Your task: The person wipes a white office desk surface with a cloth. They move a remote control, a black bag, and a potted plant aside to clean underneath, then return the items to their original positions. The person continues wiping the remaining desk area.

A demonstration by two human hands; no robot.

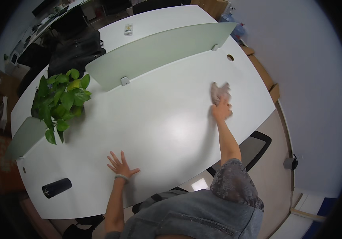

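Note:
A greyish-pink cloth, somewhat blurred, lies crumpled against the white table towards its right end. On it presses my right hand, the arm stretched out and part of the cloth bunched under the fingers. My left hand, with a pale bangle at the wrist, rests on the tabletop near the front edge, fingers spread and nothing in it. To its left a black cylinder lies on its side. A leafy green potted plant stands farther back on the left; its leaves mostly hide the pot.
A frosted glass divider on clamps crosses the table. Behind it lies a white remote control; a black bag is at the back left. A mesh chair stands by the right front edge, with cardboard along the wall.

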